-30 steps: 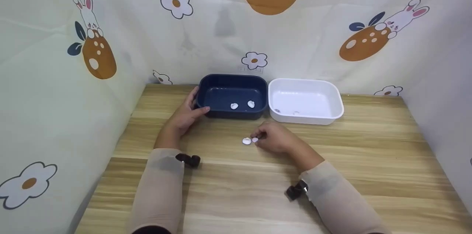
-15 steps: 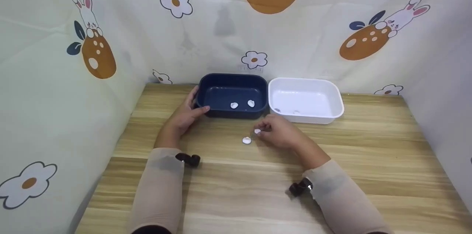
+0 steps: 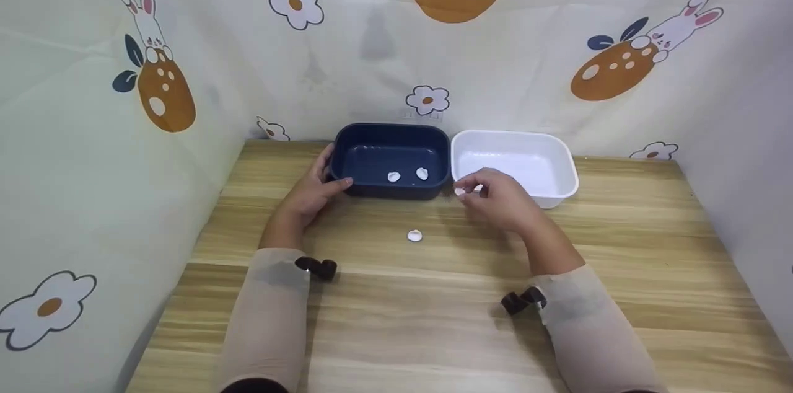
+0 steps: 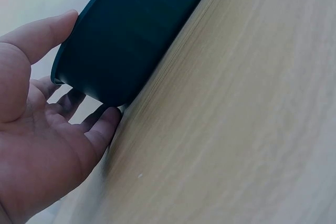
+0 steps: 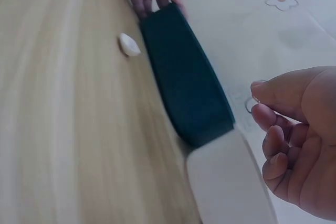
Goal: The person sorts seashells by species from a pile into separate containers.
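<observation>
My left hand point(image 3: 313, 191) holds the left end of a dark blue rectangular box point(image 3: 390, 190). Its thumb lies on the rim, and in the left wrist view the fingers point(image 4: 105, 124) curl against the box's lower side. Two small white shells point(image 3: 394, 177) lie inside that box. My right hand point(image 3: 499, 198) pinches another small white shell point(image 3: 460, 191) between thumb and fingertips, over the front left corner of a white box point(image 3: 560, 160). One more white shell point(image 5: 128, 44) lies on the table in front of the blue box.
Both boxes stand side by side at the back of the wooden table point(image 3: 396, 318), close to a patterned curtain point(image 3: 353, 58). The right hand hides the front part of the white box's inside.
My right hand has picked up one of two shells from the table and moved it up and right to the white box. The left hand has stayed at the blue box.
</observation>
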`<state>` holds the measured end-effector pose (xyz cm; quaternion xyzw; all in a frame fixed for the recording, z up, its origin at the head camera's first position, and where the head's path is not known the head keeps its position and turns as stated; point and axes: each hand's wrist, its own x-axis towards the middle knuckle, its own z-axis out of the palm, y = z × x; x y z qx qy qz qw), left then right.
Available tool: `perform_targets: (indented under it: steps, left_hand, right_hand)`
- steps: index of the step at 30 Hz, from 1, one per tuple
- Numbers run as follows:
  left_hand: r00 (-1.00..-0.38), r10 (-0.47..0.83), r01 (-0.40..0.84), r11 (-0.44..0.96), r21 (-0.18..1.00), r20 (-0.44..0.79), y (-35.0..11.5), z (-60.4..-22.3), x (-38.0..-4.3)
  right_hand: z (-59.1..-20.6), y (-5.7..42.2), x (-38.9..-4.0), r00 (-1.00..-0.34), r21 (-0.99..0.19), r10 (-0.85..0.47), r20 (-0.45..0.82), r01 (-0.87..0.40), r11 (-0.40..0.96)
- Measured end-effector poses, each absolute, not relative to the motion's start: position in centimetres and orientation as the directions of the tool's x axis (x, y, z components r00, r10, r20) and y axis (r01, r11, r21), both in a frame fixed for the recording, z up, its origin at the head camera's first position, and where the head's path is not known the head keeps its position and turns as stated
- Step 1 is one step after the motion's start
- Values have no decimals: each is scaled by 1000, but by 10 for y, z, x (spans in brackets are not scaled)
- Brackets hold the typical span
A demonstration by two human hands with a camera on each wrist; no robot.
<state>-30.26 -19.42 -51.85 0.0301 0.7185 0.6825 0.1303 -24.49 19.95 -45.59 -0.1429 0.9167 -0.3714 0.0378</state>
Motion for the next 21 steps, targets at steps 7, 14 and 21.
perform_targets:
  steps: [7, 14, 21]
  left_hand:
    - [-965, 220, -133, 61, 989, -143, -194, -518, -302]
    - [-965, 216, -141, 58, 988, -150, -194, -518, -302]
    - [-964, 209, -152, 70, 986, -164, -193, -516, -300]
  right_hand:
    - [-448, 232, -254, -978, -678, -189, 82, -194, 709]
    - [-443, 259, -260, -995, -695, -89, 44, -94, 713]
    - [-443, 271, -262, -997, -702, -51, 57, -76, 708]
